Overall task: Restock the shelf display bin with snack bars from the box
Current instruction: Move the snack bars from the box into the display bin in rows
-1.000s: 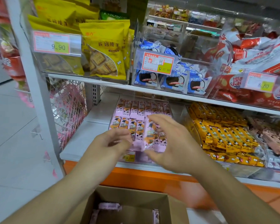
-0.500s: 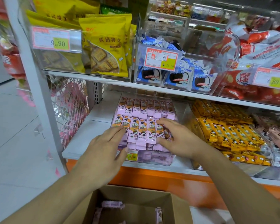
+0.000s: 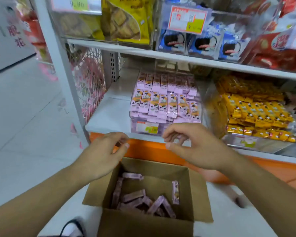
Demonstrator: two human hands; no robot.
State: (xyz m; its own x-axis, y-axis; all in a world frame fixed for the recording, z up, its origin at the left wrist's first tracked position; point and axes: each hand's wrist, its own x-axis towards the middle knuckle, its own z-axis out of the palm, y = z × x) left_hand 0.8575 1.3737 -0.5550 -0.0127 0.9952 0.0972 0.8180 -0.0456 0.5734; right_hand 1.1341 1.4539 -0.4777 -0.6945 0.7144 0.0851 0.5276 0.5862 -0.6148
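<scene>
Above the open box [image 3: 144, 194], both your hands hang in mid-air and hold nothing. Left hand [image 3: 102, 154]: fingers loosely curled, thumb tip apart from the fingertips, empty. Right hand [image 3: 193, 147]: fingers bent and spread, also empty. Neither touches the box or the shelf edge [image 3: 109, 129].

Stock: the display bin [image 3: 164, 106] on the lower shelf carries two tidy rows of pink snack bars [image 3: 162, 103] laid face up, stacked at or slightly above its clear front wall; a price tag [image 3: 148, 128] sits on that wall. A loose remainder of bars in the box [image 3: 140, 197] lies jumbled, some on edge, one leaning against the right inner wall. More than a handful, exact count not readable.

Judged step: between placements, hands ready to go down for the next batch.

Risks from here:
- Bin looks close to full. Another layer on the front row could slide off over the low front wall, since the wrappers are glossy and the top bars rest on other bars, not on the bin floor.
- Jumbled bars in the box point every way. Grab a bunch unsorted and you will have to square them up mid-air, where one can drop to the floor.
- The yellow snack bin [image 3: 256, 113] sits just beside the target on the right. A wide right-hand sweep could knock its heaped packets.
- Box flaps stand up at the sides and can catch a wrist on entry.
</scene>
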